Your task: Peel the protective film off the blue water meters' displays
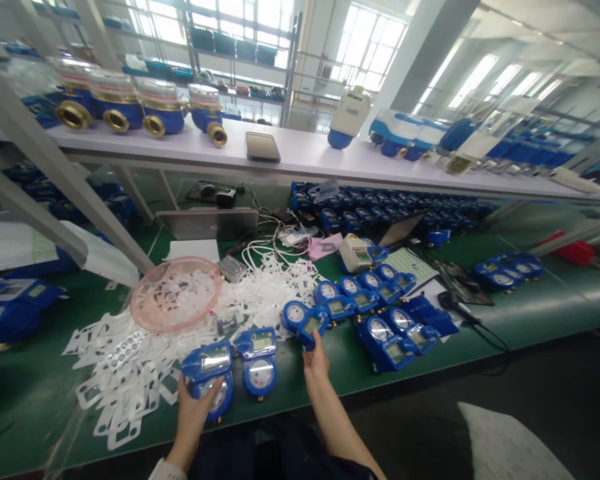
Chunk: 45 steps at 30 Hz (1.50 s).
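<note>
My left hand [193, 413] is wrapped round a blue water meter [209, 377] at the near edge of the green table [25, 407]. My right hand [315, 360] grips the near end of another blue water meter [304, 320] farther right. Between them a third blue meter [259, 360] lies untouched with its dial up. White plastic cut-out sheets [125, 363] lie heaped to the left of my hands.
A pink round dish [176, 293] sits on the white sheets. Several more blue meters [385, 313] lie to the right, with cables and a laptop [207, 223] behind. A white shelf [300, 157] above carries brass-ended meters and a phone [263, 147].
</note>
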### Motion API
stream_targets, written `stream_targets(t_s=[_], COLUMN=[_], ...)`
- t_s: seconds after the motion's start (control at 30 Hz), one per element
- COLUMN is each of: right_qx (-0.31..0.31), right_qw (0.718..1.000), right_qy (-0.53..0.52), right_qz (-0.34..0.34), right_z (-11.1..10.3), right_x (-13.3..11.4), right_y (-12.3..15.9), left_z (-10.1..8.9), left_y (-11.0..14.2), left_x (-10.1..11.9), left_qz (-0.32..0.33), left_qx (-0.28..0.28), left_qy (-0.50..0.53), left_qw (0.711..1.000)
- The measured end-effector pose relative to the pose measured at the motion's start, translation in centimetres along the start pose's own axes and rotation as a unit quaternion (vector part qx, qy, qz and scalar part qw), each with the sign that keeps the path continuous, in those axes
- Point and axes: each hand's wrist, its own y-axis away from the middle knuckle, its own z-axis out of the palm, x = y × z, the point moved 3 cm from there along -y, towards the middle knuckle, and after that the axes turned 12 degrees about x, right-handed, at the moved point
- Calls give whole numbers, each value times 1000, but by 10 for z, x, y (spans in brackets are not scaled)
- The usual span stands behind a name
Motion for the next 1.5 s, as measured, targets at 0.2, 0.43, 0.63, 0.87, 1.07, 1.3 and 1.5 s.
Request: stream_targets(t_s=[0.2,0.43,0.63,0.87,1.07,1.3,1.5], right_qx=[-49,-299,-292,-92,-25,-42,-89], right_qw=[995,947,946,990,989,980,987], right_qy=[-23,115,140,32,-65,-111,-130], right_qz=[-87,-24,32,98,133,160,7], right_z=[-50,-3,24,23,29,10,-35], right_x=[-34,-51,-34,-37,-54,-69,-105], right_y=[-14,-45,-55,-72,-73,-52,-42], left_z=[-4,-6,-6,-6,-8,-10,-8], left_y=[-1,-7,-6,-8,-5,0,-5], left_x=[16,23,22,21,30,37,27], left_qz=[-100,-109,-116,-120,-120,-117,-118], left_qx=[-66,-79,-66,-79,-80,-75,-76], left_qy=[68,62,46,25,21,36,25], left_qw=[990,989,990,989,989,990,990])
